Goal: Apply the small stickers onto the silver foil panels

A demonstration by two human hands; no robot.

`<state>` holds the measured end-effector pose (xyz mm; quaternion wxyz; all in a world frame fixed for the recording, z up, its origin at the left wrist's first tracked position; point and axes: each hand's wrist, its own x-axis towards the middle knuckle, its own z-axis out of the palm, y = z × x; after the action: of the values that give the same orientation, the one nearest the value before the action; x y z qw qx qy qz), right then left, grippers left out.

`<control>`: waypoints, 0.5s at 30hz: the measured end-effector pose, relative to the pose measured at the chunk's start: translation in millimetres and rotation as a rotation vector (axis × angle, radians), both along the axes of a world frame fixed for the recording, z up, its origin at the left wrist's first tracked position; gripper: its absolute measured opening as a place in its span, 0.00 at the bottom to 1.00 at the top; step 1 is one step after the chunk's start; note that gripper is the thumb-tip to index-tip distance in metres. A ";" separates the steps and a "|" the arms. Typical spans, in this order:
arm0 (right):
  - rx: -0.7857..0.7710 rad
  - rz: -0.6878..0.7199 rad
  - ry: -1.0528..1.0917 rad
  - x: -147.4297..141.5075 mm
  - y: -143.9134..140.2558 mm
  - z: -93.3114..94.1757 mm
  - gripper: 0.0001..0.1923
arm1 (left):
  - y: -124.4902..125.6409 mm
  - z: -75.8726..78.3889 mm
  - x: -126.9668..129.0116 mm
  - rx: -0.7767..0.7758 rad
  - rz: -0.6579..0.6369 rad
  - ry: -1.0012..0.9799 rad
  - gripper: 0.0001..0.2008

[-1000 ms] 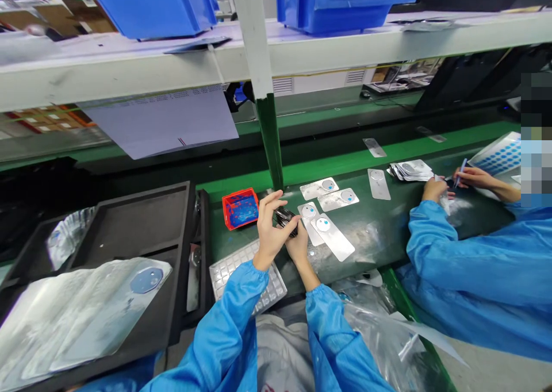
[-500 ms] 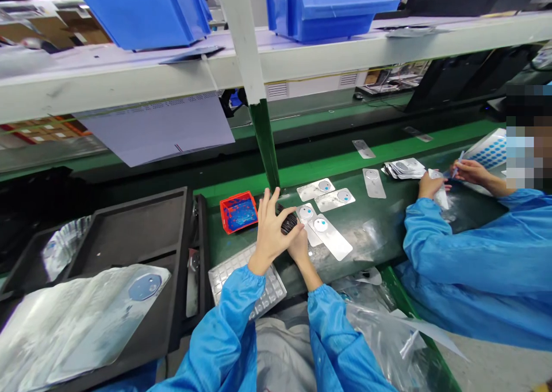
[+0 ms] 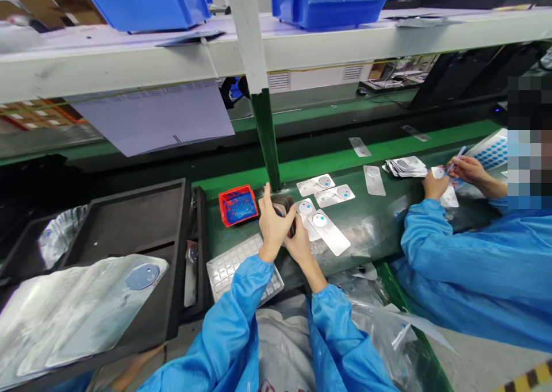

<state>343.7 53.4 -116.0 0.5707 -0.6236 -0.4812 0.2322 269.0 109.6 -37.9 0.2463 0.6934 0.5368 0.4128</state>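
Observation:
My left hand [image 3: 271, 226] and my right hand [image 3: 299, 243] are pressed together over the green belt [image 3: 371, 225], both closed around a small stack of dark parts [image 3: 284, 203]. Just right of my hands lie silver strips with round blue-dotted discs [image 3: 328, 231], two side by side and two more [image 3: 334, 195] farther back. A small red tray [image 3: 237, 205] holding blue pieces sits to the left of my hands. A clear blister tray [image 3: 233, 265] lies under my left forearm.
A black foam tray [image 3: 129, 231] with silver foil bags [image 3: 77, 306] fills the left. A co-worker in a blue coat [image 3: 466, 265] handles strips and a pile of them [image 3: 407, 166] at the right. A green post [image 3: 267, 139] and shelf with blue bins [image 3: 146, 1] stand ahead.
My left hand has closed its spread fingers over the dark stack and both hands shifted slightly toward the post. The co-worker's hands moved a strip closer to the sheet of blue dots.

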 end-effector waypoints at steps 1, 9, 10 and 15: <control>0.006 0.000 -0.003 -1.0 -2.4 -1.3 0.33 | 1.4 5.5 1.5 -0.058 0.030 0.074 0.44; -0.120 -0.010 -0.146 -6.4 3.5 -12.3 0.25 | 13.8 -1.0 14.4 -0.260 0.042 0.345 0.39; -0.154 -0.017 -0.183 -4.7 3.0 -10.3 0.23 | 15.8 -4.8 14.6 -0.270 0.043 0.360 0.40; -0.357 -0.194 -0.382 36.4 -18.6 13.4 0.19 | 24.8 -18.4 17.2 -0.302 0.074 0.431 0.36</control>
<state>380.1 34.9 -102.6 0.3703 -0.7898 -0.4698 0.1357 286.2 134.4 -56.2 0.2117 0.7005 0.6575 0.1794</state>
